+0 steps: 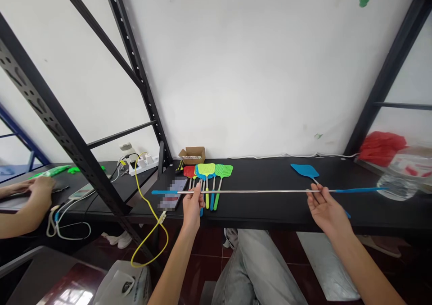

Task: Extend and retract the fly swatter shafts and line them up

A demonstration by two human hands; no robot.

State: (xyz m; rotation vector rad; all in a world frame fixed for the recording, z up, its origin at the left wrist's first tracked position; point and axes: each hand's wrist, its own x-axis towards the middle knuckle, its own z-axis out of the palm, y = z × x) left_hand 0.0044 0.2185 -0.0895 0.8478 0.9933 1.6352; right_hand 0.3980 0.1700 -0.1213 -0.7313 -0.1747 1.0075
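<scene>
Left hand [192, 207], right hand [326, 209] pinched around flyswatter [263, 191]

the right hand [326, 211] partly hides one blue swatter [303, 170] behind it, and the phone's screen [173, 201] is blurred.

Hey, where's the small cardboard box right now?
In the head view, the cardboard box sits left of centre at the back of the black table, near the white wall, just behind the cluster of colourful swatters.

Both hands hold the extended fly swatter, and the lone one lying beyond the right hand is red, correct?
The lone fly swatter beyond the right hand is blue, not red, as the head view shows; the rest holds.
</scene>
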